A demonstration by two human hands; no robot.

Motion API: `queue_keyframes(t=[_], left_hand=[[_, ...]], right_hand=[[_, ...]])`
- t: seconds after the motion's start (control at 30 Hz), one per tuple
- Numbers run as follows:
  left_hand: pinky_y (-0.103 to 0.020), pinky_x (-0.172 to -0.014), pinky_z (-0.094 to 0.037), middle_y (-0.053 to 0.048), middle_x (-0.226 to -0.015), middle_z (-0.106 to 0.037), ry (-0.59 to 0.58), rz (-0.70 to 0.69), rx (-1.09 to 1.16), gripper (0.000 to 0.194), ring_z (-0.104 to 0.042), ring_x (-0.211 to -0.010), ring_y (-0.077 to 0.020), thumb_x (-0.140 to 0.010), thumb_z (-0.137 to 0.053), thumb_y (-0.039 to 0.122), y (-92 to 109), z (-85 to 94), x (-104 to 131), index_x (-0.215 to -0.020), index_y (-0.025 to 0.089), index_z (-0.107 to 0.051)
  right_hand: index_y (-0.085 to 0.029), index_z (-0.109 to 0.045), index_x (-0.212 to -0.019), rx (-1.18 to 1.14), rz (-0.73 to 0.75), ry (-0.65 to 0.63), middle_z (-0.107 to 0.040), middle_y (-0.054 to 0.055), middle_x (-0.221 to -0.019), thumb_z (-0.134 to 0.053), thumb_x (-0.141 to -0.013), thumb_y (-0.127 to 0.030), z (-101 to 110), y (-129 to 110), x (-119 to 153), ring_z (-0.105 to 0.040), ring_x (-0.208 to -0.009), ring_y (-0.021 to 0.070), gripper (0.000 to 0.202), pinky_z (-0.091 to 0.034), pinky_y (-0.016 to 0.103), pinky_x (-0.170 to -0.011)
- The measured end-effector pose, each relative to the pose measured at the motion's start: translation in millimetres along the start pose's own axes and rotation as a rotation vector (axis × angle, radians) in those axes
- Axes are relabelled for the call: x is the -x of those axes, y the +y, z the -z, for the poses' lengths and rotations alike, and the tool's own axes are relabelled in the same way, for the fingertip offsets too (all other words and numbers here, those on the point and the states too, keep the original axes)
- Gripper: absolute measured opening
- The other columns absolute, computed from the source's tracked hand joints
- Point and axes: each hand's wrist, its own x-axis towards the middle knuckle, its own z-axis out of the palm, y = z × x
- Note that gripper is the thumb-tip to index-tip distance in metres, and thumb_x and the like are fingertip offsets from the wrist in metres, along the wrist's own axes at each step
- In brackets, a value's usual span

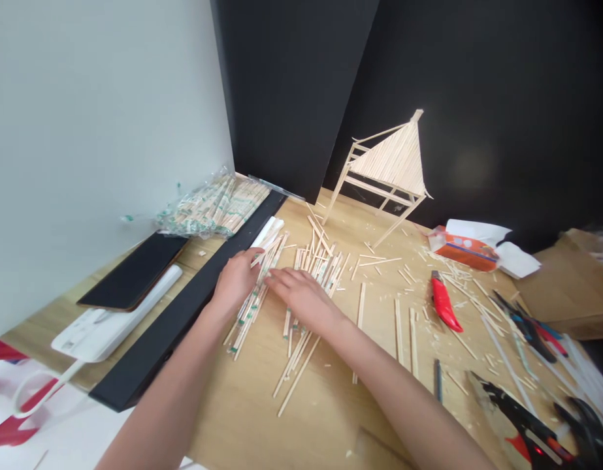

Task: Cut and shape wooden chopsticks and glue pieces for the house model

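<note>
At the middle of the pale wood-grained surface, two bare hands work among thin, pale wooden sticks with green-marked clear wrappers. The left hand rests along the upper left edge of a slanting bundle of wrapped sticks, its fingers bent against them; whether it grips any cannot be told. The right hand is open and palm down, its fingers loosely stretched over a second, looser pile of sticks and its fingertips pointing to 9 o'clock, near the bundle.

Taking the gap between the hands as the centre, a clear plastic bag of wrapped sticks lies at 11 o'clock. A flat black slab with a brown edge sits at 9 o'clock, partly over a white power strip. A long black bar passes just beside the left hand, running from 8 toward 12 o'clock.

Between 1 and 2 o'clock stands a small stick-built frame with a sloping slatted roof. Toward 3 o'clock lie an orange tissue box, a red-handled cutter and, farther out, a brown cardboard box. A dark, slim rod lies at 4 o'clock, with loose stick pieces scattered about.
</note>
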Motion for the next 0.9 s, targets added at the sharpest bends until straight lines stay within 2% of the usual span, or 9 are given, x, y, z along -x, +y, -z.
queue_keyframes(t=[0.07,0.17,0.4,0.5,0.57,0.67,0.77,0.9], left_hand=[[-0.029,-0.083,-0.046,-0.007,-0.103,-0.066,0.0,-0.005,-0.026,0.036,-0.063,-0.093,-0.0205,-0.082,-0.05,0.017,-2,-0.2,-1,-0.116,0.022,-0.059],[-0.029,-0.082,-0.047,-0.007,-0.104,-0.066,0.0,-0.009,-0.053,0.035,-0.064,-0.093,-0.0205,-0.082,-0.049,0.018,-4,-0.5,-3,-0.116,0.023,-0.058],[-0.029,-0.086,-0.046,-0.007,-0.109,-0.065,-0.002,0.007,-0.114,0.037,-0.063,-0.098,-0.0209,-0.086,-0.044,0.019,0,1.6,0,-0.12,0.025,-0.056],[-0.03,-0.087,-0.046,-0.009,-0.115,-0.062,0.002,0.043,-0.168,0.045,-0.062,-0.102,-0.0224,-0.088,-0.04,0.02,4,3.1,0,-0.132,0.025,-0.045],[-0.033,-0.086,-0.046,-0.015,-0.118,-0.06,0.004,0.084,-0.216,0.047,-0.061,-0.104,-0.0256,-0.091,-0.034,0.022,7,3.4,1,-0.137,0.018,-0.037],[-0.038,-0.078,-0.049,-0.02,-0.107,-0.065,-0.022,0.144,-0.285,0.045,-0.065,-0.096,-0.0305,-0.092,-0.031,0.031,11,2.2,3,-0.131,0.011,-0.043],[-0.039,-0.069,-0.05,-0.019,-0.093,-0.068,-0.049,0.181,-0.35,0.046,-0.067,-0.084,-0.033,-0.089,-0.041,0.041,15,-1.5,6,-0.121,0.01,-0.049],[-0.038,-0.063,-0.05,-0.02,-0.091,-0.068,-0.027,0.181,-0.425,0.043,-0.068,-0.079,-0.033,-0.09,-0.039,0.039,22,-10.6,11,-0.116,0.006,-0.048]], right_hand=[[-0.02,-0.051,-0.124,0.028,0.071,-0.016,-0.049,0.008,-0.133,-0.049,-0.091,-0.014,-2,-8,-10,-0.043,-0.118,0.0212,0.034,-0.038,0.035,-0.092],[-0.021,-0.056,-0.114,0.072,0.074,-0.05,-0.055,0.007,-0.122,-0.052,-0.09,-0.016,-2,-10,-12,-0.048,-0.109,0.0202,0.025,-0.041,0.033,-0.086],[-0.017,-0.059,-0.093,0.13,0.02,-0.064,-0.059,0.008,-0.101,-0.056,-0.088,-0.017,3,8,14,-0.051,-0.096,0.021,0.006,-0.042,0.034,-0.08],[-0.018,-0.058,-0.096,0.133,-0.004,-0.048,-0.059,0.008,-0.102,-0.054,-0.089,-0.016,5,11,21,-0.051,-0.096,0.0212,0.009,-0.043,0.034,-0.079],[-0.018,-0.058,-0.099,0.13,-0.041,-0.027,-0.059,0.009,-0.106,-0.054,-0.089,-0.015,6,14,26,-0.051,-0.1,0.0222,0.012,-0.043,0.035,-0.082],[-0.017,-0.059,-0.101,0.118,-0.111,0.006,-0.058,0.011,-0.113,-0.053,-0.088,-0.011,6,21,34,-0.049,-0.107,0.0236,0.015,-0.042,0.037,-0.086],[-0.016,-0.059,-0.103,0.098,-0.167,0.034,-0.057,0.011,-0.119,-0.051,-0.087,-0.006,4,27,40,-0.048,-0.11,0.0235,0.021,-0.041,0.037,-0.089],[-0.016,-0.06,-0.106,0.068,-0.173,0.046,-0.056,0.01,-0.121,-0.052,-0.085,-0.006,-1,27,40,-0.048,-0.112,0.023,0.024,-0.042,0.036,-0.09]])
